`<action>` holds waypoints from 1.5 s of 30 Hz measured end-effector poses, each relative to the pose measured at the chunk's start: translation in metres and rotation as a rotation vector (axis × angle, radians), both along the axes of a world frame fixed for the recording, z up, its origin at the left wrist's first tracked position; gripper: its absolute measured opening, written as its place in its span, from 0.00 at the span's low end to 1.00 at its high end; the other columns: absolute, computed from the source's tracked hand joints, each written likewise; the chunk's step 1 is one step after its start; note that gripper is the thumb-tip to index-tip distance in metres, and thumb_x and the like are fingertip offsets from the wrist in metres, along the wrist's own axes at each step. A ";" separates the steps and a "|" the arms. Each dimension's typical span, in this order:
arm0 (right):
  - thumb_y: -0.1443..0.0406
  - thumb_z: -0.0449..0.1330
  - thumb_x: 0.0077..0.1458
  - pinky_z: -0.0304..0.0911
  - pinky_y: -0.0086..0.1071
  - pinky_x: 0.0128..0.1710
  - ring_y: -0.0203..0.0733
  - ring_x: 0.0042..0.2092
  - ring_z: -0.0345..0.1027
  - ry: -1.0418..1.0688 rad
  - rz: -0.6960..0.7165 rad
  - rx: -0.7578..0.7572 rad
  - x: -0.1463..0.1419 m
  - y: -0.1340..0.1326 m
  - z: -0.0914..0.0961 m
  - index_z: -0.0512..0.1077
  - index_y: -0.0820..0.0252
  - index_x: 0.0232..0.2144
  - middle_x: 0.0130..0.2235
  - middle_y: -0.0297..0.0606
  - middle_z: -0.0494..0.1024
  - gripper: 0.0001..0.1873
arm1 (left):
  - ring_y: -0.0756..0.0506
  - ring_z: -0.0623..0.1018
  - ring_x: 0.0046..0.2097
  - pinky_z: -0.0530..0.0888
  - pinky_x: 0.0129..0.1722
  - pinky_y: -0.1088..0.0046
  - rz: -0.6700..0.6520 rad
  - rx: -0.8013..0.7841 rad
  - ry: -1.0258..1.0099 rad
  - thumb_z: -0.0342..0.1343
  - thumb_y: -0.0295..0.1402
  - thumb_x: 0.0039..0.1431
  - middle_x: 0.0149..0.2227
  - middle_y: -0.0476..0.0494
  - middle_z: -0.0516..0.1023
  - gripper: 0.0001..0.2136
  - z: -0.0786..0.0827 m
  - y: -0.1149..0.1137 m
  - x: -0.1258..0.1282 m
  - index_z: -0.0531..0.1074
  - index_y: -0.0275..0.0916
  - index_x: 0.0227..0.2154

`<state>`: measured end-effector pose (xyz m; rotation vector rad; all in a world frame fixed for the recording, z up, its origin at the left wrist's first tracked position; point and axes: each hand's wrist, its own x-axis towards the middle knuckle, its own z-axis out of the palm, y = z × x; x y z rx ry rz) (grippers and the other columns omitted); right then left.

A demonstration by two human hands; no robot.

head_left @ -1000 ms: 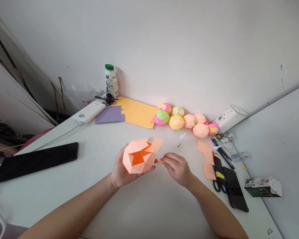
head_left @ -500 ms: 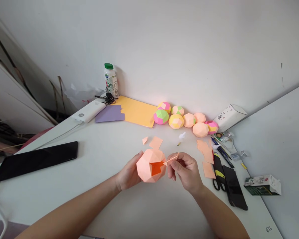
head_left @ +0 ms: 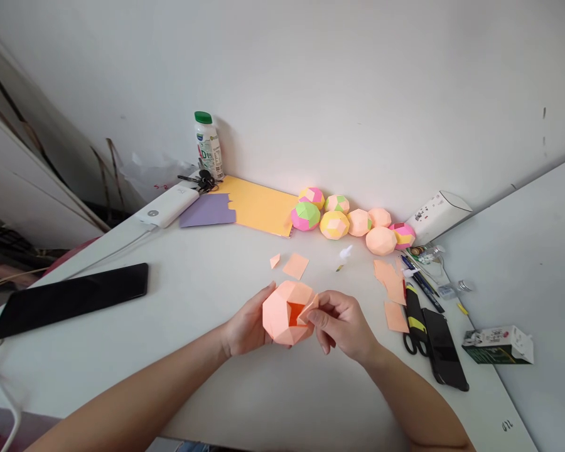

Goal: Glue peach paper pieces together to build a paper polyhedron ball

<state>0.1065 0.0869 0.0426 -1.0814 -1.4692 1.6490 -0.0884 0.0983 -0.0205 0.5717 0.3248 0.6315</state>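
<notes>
A peach paper ball (head_left: 279, 307) made of flat facets rests in my left hand (head_left: 248, 323), whose fingers wrap round its left side and underneath. On its right side is a gap that shows a deep orange inside. My right hand (head_left: 343, 323) pinches a small peach paper piece (head_left: 309, 309) between thumb and fingers, at the right edge of that gap. Just beyond the ball, a peach paper square (head_left: 296, 266) and a smaller paper scrap (head_left: 275, 260) lie on the white table (head_left: 207, 276).
Several finished paper balls (head_left: 334, 225) line the wall. To the right are peach offcuts (head_left: 396, 317), scissors (head_left: 415, 320), pens (head_left: 422, 281), a phone (head_left: 446, 348) and a carton (head_left: 499, 345). Leftward lie a black device (head_left: 70, 299), a power bank (head_left: 172, 206), coloured sheets (head_left: 258, 206) and a bottle (head_left: 208, 147).
My right hand has brought the paper piece leftward, from just outside the ball to over the gap, covering part of it. The ball has turned slightly in my left hand.
</notes>
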 end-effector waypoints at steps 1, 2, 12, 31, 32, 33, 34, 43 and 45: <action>0.57 0.62 0.55 0.51 0.24 0.14 0.29 0.14 0.59 -0.001 -0.003 0.006 0.000 0.000 -0.001 0.72 0.61 0.28 0.15 0.25 0.67 0.12 | 0.40 0.78 0.39 0.71 0.34 0.69 -0.002 -0.007 -0.005 0.34 0.54 0.64 0.45 0.31 0.78 0.32 -0.001 0.000 -0.001 0.72 0.33 0.50; 0.57 0.62 0.55 0.52 0.24 0.15 0.29 0.14 0.60 0.002 -0.010 0.008 -0.001 -0.001 -0.001 0.72 0.61 0.28 0.16 0.25 0.68 0.12 | 0.39 0.78 0.41 0.72 0.36 0.67 -0.004 -0.015 -0.009 0.35 0.56 0.63 0.46 0.31 0.77 0.33 -0.001 0.000 -0.002 0.71 0.34 0.51; 0.57 0.62 0.55 0.50 0.24 0.14 0.29 0.13 0.58 0.023 -0.032 0.006 0.000 -0.001 0.002 0.71 0.61 0.28 0.14 0.24 0.65 0.12 | 0.38 0.77 0.45 0.76 0.37 0.66 0.006 0.041 -0.042 0.56 0.49 0.56 0.47 0.33 0.77 0.25 -0.004 0.001 -0.005 0.71 0.38 0.52; 0.60 0.62 0.56 0.53 0.22 0.14 0.25 0.15 0.57 -0.014 -0.046 0.013 -0.001 -0.005 0.003 0.71 0.61 0.29 0.19 0.25 0.68 0.10 | 0.39 0.79 0.42 0.76 0.35 0.67 -0.028 0.025 0.016 0.47 0.54 0.60 0.43 0.34 0.78 0.28 -0.007 0.002 -0.003 0.68 0.37 0.53; 0.60 0.62 0.56 0.53 0.22 0.14 0.25 0.15 0.57 -0.017 -0.051 0.017 -0.001 -0.005 0.002 0.71 0.61 0.28 0.20 0.26 0.69 0.10 | 0.39 0.78 0.42 0.76 0.35 0.67 -0.030 0.031 0.019 0.47 0.54 0.60 0.43 0.34 0.78 0.28 -0.006 0.002 -0.002 0.68 0.36 0.53; 0.60 0.62 0.56 0.54 0.22 0.14 0.25 0.15 0.57 -0.019 -0.053 0.019 -0.001 -0.005 0.001 0.71 0.61 0.28 0.21 0.27 0.70 0.10 | 0.40 0.78 0.42 0.75 0.35 0.67 -0.031 0.036 0.021 0.47 0.54 0.60 0.43 0.35 0.78 0.28 -0.006 0.001 -0.002 0.68 0.36 0.52; 0.60 0.62 0.56 0.55 0.22 0.15 0.25 0.15 0.57 -0.019 -0.056 0.019 -0.002 -0.005 0.001 0.70 0.61 0.28 0.22 0.27 0.70 0.11 | 0.40 0.78 0.42 0.75 0.35 0.68 -0.032 0.041 0.023 0.47 0.54 0.60 0.43 0.35 0.78 0.28 -0.006 0.001 -0.002 0.69 0.36 0.52; 0.58 0.62 0.55 0.56 0.22 0.16 0.25 0.16 0.59 -0.097 -0.018 -0.001 -0.001 -0.004 0.003 0.70 0.61 0.26 0.22 0.28 0.71 0.13 | 0.42 0.77 0.40 0.75 0.35 0.68 -0.031 0.041 0.074 0.45 0.56 0.60 0.41 0.35 0.78 0.29 -0.006 0.002 -0.003 0.69 0.37 0.53; 0.57 0.62 0.55 0.54 0.22 0.16 0.25 0.15 0.59 -0.137 -0.006 -0.016 0.000 -0.004 0.004 0.69 0.61 0.26 0.21 0.27 0.70 0.14 | 0.42 0.77 0.40 0.74 0.35 0.68 -0.038 0.042 0.091 0.45 0.56 0.60 0.42 0.35 0.77 0.29 -0.005 0.002 -0.003 0.69 0.37 0.52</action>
